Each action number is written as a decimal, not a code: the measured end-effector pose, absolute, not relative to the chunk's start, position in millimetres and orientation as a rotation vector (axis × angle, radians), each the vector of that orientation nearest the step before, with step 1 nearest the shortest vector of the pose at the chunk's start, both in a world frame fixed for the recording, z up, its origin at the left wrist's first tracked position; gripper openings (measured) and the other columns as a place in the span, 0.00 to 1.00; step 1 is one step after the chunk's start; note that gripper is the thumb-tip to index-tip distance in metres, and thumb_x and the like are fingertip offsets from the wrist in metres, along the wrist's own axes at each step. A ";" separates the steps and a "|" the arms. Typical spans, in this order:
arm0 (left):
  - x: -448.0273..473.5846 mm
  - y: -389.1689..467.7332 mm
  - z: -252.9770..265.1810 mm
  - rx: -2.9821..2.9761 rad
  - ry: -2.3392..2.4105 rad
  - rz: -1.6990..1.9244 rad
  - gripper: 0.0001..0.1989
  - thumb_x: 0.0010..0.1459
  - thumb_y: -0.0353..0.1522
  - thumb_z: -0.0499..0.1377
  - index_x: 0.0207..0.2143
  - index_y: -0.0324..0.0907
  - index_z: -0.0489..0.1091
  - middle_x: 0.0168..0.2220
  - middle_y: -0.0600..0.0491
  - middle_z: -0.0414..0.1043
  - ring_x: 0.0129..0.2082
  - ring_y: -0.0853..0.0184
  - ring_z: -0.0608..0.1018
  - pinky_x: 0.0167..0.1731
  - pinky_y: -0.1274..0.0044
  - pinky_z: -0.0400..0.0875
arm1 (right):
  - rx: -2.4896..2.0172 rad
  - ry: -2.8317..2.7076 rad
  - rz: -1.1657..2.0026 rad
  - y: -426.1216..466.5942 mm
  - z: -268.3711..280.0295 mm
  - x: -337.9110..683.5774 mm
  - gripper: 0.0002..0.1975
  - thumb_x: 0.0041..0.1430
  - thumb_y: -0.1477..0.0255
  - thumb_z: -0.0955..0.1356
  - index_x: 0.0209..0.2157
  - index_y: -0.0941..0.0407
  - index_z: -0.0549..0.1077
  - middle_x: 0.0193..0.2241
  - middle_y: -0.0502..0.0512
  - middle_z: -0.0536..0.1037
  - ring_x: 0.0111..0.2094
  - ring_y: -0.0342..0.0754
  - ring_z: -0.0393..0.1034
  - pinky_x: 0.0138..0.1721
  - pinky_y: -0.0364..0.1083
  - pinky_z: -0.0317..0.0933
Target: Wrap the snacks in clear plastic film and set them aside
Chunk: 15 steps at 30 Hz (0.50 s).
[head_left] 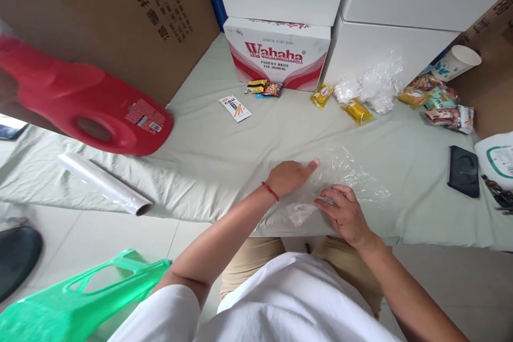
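A sheet of clear plastic film [347,168] lies spread and wrinkled on the cloth before me, with a crumpled part [300,214] near the front edge. My left hand [290,176], a red cord at its wrist, rests at the film's left side. One finger stretches out to the right; the others are bent and partly hidden. Just right of the crumpled part, my right hand [342,211] touches the film with bent fingers held apart. No firm grip shows in either hand.
Candy packets [356,111], a flat white packet [235,108] and crumpled plastic [380,83] lie toward the white boxes [276,53]. A red jug [100,107] and a film roll [106,184] are left. Right are a black phone [463,171] and paper cup [457,63]. A green bag [60,310] hangs lower left.
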State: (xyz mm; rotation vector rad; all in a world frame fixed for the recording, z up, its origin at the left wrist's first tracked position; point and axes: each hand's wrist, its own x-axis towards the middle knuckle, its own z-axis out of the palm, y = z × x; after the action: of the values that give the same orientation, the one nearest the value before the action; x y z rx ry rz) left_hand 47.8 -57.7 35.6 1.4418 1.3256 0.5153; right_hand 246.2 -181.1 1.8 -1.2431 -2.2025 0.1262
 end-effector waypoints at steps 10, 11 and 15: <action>26.7 -46.8 10.9 1.342 1.424 0.716 0.17 0.67 0.35 0.55 0.24 0.45 0.58 0.17 0.60 0.60 0.16 0.72 0.64 0.23 0.78 0.56 | -1.286 -2.092 0.086 -194.3 7.8 269.3 0.20 0.64 0.86 0.65 0.41 0.48 0.83 0.44 0.55 0.80 0.50 0.54 0.65 0.47 0.52 0.69; 20.5 -45.0 9.0 1.274 1.423 0.731 0.18 0.67 0.37 0.56 0.24 0.45 0.58 0.18 0.60 0.61 0.14 0.73 0.63 0.21 0.78 0.55 | -1.299 -2.079 0.095 -195.8 6.6 273.0 0.21 0.64 0.86 0.65 0.41 0.47 0.83 0.44 0.55 0.80 0.50 0.54 0.66 0.47 0.53 0.70; 0.1 -38.5 7.4 1.135 1.389 0.722 0.17 0.66 0.39 0.59 0.25 0.45 0.60 0.18 0.60 0.62 0.14 0.75 0.60 0.17 0.80 0.54 | -1.326 -2.052 0.144 -191.7 0.2 288.8 0.20 0.65 0.84 0.66 0.38 0.46 0.84 0.44 0.54 0.81 0.51 0.55 0.66 0.48 0.54 0.70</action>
State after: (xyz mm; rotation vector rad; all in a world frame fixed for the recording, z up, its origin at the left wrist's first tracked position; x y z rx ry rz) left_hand 0.1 -38.5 7.4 1.1348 1.3887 0.7223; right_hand 288.8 -191.7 0.2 -1.3256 -2.0524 0.1437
